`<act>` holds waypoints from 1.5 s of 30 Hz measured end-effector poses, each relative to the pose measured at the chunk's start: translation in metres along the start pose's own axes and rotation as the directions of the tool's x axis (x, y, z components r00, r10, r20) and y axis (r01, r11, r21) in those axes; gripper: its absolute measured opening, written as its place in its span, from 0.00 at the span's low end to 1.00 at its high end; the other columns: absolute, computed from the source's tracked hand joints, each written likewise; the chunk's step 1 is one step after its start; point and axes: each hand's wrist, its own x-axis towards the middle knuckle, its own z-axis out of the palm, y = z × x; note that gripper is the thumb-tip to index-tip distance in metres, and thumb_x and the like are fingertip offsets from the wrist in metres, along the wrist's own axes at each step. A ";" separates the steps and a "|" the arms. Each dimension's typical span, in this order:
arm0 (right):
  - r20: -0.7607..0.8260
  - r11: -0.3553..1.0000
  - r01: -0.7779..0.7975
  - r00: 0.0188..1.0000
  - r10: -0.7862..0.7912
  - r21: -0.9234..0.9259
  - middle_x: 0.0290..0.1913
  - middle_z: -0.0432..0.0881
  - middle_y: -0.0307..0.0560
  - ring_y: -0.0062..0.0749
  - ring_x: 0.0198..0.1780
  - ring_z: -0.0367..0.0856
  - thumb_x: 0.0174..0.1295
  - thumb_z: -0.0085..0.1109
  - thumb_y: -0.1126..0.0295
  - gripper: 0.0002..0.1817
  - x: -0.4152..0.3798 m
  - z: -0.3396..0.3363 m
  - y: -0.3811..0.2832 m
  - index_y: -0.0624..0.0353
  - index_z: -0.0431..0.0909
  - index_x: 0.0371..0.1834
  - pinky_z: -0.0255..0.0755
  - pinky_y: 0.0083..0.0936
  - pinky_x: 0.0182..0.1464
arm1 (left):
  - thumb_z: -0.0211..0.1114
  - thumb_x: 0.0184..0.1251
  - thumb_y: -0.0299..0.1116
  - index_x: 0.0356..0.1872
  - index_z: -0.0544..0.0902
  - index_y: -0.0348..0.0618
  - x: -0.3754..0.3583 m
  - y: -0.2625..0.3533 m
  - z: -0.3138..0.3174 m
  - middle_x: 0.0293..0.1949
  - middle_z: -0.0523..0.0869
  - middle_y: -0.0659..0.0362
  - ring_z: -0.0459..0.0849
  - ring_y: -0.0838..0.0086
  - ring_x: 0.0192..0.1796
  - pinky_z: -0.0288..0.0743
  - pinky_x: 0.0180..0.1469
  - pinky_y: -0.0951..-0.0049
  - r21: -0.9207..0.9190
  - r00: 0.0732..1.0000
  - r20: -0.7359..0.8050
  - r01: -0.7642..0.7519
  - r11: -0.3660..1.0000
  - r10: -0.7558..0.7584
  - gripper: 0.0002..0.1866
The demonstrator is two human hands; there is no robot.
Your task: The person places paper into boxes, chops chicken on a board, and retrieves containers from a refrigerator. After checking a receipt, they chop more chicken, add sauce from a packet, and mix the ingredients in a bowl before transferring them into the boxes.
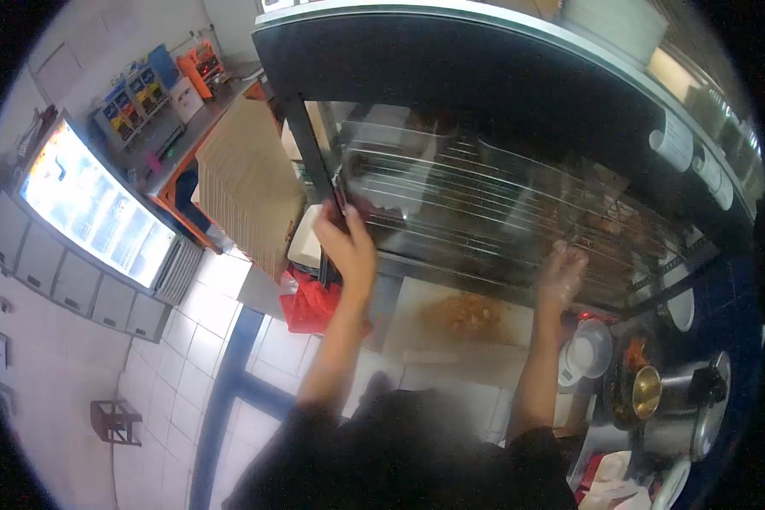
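Note:
A glass-fronted display cabinet with a dark frame and wire racks fills the upper middle. My left hand is bare, its thumb and fingers closed on the dark edge of the glass door at the cabinet's left side. A clear plastic glove covers my right hand, which is raised against the lower right part of the glass with curled fingers. Whatever those fingers hold is too blurred to make out. Below the glass, between my forearms, lies a white cutting board with a brown stain and crumbs.
Folded cardboard stands left of the cabinet, above a red plastic bag. At right are a clear plastic tub, a brass-coloured bowl and a large metal pot. A lit fridge and a stool are farther left.

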 end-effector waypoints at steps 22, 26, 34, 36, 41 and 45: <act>-0.162 0.842 0.284 0.905 -0.394 -0.458 0.41 0.82 0.47 0.31 0.41 0.81 0.63 0.64 0.65 0.15 0.054 -0.186 0.055 0.64 0.75 0.45 0.78 0.28 0.41 | 0.50 0.77 0.48 0.37 0.80 0.41 0.023 0.062 0.047 0.31 0.84 0.58 0.82 0.76 0.35 0.74 0.37 0.74 -0.467 0.735 0.632 0.614 0.637 -0.245 0.21; -0.183 0.969 0.246 0.954 -0.236 0.036 0.42 0.83 0.46 0.30 0.42 0.81 0.65 0.61 0.66 0.11 0.004 -0.126 -0.053 0.62 0.77 0.44 0.78 0.26 0.44 | 0.56 0.74 0.46 0.44 0.73 0.38 0.087 0.082 0.064 0.39 0.83 0.55 0.85 0.72 0.38 0.80 0.38 0.72 -0.611 0.778 0.534 0.625 0.486 -0.331 0.18; 0.631 0.174 0.984 0.114 -0.767 0.033 0.44 0.82 0.49 0.40 0.49 0.78 0.57 0.53 0.65 0.13 -0.051 0.071 -0.211 0.61 0.82 0.39 0.50 0.47 0.74 | 0.57 0.74 0.45 0.41 0.78 0.39 0.064 0.085 0.050 0.36 0.85 0.57 0.84 0.75 0.36 0.78 0.40 0.73 -0.468 0.657 0.713 0.707 0.530 -0.245 0.17; 0.937 -0.221 0.943 0.176 -0.301 -0.248 0.47 0.82 0.48 0.39 0.54 0.77 0.59 0.51 0.66 0.12 -0.029 0.085 -0.189 0.60 0.83 0.34 0.39 0.44 0.78 | 0.56 0.75 0.43 0.42 0.78 0.38 0.051 0.083 0.031 0.36 0.85 0.57 0.84 0.76 0.36 0.78 0.40 0.74 -0.397 0.649 0.709 0.692 0.603 -0.277 0.16; 0.929 -0.320 0.924 0.084 -0.361 -0.208 0.44 0.84 0.46 0.37 0.65 0.71 0.58 0.52 0.64 0.11 -0.020 0.074 -0.182 0.52 0.85 0.31 0.33 0.47 0.79 | 0.57 0.75 0.39 0.42 0.78 0.38 0.016 0.022 -0.017 0.35 0.85 0.56 0.84 0.74 0.36 0.77 0.41 0.76 -0.423 0.656 0.681 0.716 0.555 -0.327 0.13; 0.932 -0.192 0.944 0.203 -0.302 -0.268 0.45 0.84 0.50 0.37 0.66 0.69 0.55 0.56 0.62 0.09 -0.017 0.062 -0.179 0.50 0.86 0.31 0.33 0.51 0.79 | 0.58 0.74 0.39 0.42 0.78 0.38 -0.018 -0.024 -0.060 0.35 0.85 0.57 0.84 0.75 0.35 0.78 0.41 0.76 -0.419 0.643 0.668 0.741 0.525 -0.374 0.13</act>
